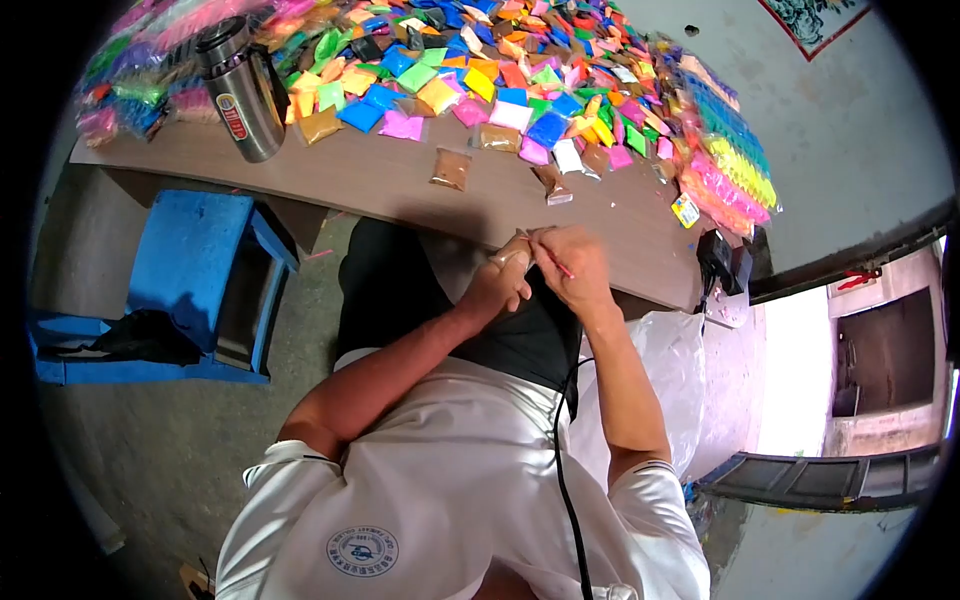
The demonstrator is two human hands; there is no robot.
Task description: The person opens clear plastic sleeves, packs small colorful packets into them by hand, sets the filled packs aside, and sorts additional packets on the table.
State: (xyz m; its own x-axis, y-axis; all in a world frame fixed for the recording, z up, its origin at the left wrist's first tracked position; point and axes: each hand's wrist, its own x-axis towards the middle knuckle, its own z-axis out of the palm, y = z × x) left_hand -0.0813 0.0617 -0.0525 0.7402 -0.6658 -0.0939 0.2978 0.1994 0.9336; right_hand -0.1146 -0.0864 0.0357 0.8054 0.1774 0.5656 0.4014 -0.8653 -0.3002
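Note:
Over my lap, just off the table's front edge, my left hand is closed around a small clear packet of brown material. Against the packet's upper end, my right hand pinches a thin red stick; its exact kind is unclear, and fingers hide part of it. On the table nearby lie a flat brown packet and another brown packet with a twisted middle.
A large heap of colourful packets covers the back of the brown table. A steel flask stands at the left. Bagged bundles lie at the right. A blue stool is on the floor, and a black cable crosses my shirt.

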